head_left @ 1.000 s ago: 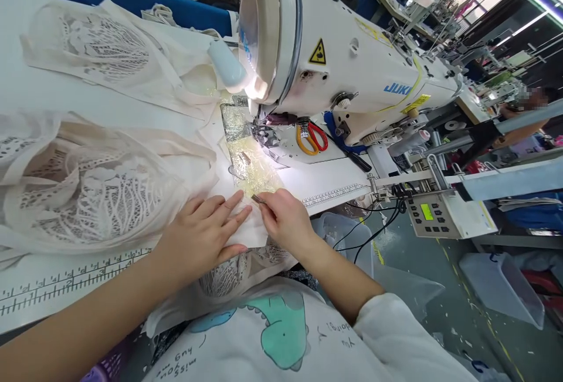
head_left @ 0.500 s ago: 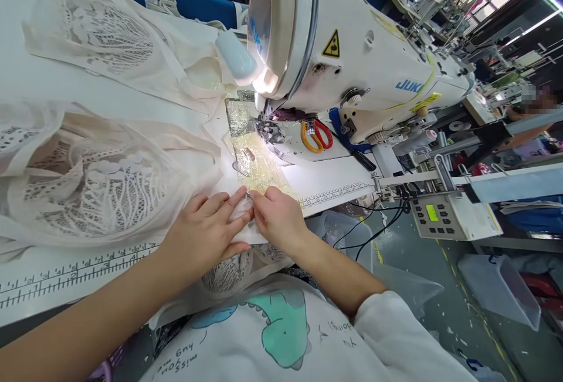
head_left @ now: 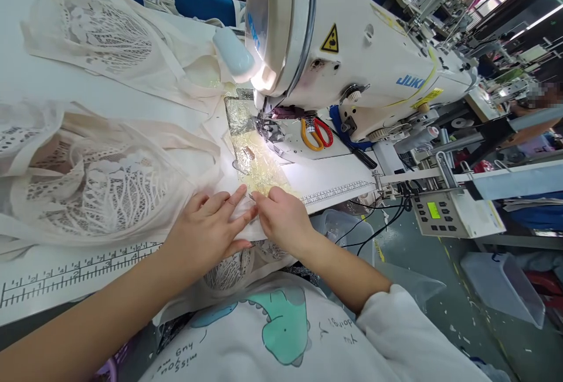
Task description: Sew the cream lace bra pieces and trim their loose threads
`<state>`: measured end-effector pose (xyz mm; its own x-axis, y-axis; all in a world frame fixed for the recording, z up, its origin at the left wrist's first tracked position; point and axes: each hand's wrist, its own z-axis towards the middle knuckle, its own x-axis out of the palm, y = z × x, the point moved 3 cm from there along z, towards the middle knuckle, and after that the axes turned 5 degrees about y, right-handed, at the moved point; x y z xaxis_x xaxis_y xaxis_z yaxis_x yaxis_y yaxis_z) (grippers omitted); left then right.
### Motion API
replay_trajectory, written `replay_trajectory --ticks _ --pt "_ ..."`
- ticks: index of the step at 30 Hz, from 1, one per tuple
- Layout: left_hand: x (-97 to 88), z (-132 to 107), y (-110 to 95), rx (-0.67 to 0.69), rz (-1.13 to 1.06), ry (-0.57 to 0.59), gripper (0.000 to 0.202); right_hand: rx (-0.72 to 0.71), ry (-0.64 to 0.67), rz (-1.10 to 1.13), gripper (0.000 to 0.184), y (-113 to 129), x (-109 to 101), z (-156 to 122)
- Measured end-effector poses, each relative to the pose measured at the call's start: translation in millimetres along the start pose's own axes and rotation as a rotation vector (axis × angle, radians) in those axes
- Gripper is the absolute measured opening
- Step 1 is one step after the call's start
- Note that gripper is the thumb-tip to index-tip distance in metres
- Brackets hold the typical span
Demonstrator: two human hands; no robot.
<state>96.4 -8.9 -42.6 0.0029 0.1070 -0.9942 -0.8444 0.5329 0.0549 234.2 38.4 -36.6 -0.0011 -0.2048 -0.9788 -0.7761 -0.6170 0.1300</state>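
My left hand (head_left: 212, 226) lies on white fabric at the table's front edge, its fingers stretched and spread. Just to the right, my right hand (head_left: 285, 217) is closed, thumb and fingertips pinched together. A tiny shiny tip shows at that pinch, too small to name. Below my hands a white lace bra piece (head_left: 229, 270) hangs over the edge toward my lap. The JUKI sewing machine (head_left: 352, 47) stands beyond my hands, its lit needle area above a yellowish, tape-covered plate (head_left: 257, 162).
White lace bras (head_left: 118, 188) lie across the table's left side. Scissors with orange and red handles (head_left: 316, 134) rest beneath the machine arm. A printed ruler (head_left: 338, 193) runs along the front edge. On the right are a control box (head_left: 457, 215) and a clear plastic bin (head_left: 501, 288).
My right hand has shifted slightly right, widening the gap between the two hands' fingertips a little. My left hand stays nearly in place, and the view has tilted slightly.
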Motion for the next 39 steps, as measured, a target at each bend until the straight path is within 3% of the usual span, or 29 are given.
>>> replay_trajectory --ticks 8,14,21,26,29,39 --pt "-1.7 -1 -1 0.021 0.059 -0.113 0.040 -0.034 -0.001 -0.041 0.031 0 3 2" --pt "-0.3 0 -1 0.025 0.056 -0.148 0.043 0.008 0.179 -0.070 0.028 -8 -11 -21" --pt "1.6 1 -1 0.037 0.040 -0.203 0.037 0.025 0.076 -0.007 0.034 -12 -10 -24" --pt "2.6 2 -11 0.069 0.012 -0.205 0.048 0.033 -0.002 0.036 0.034 -13 -5 -18" --pt "4.5 3 -20 0.137 0.006 -0.183 0.053 0.037 0.007 0.064 0.032 -13 -4 -17" --pt "9.3 -2 -24 0.037 -0.077 -0.150 0.046 0.046 0.070 0.085 0.030 -9 -4 -11"
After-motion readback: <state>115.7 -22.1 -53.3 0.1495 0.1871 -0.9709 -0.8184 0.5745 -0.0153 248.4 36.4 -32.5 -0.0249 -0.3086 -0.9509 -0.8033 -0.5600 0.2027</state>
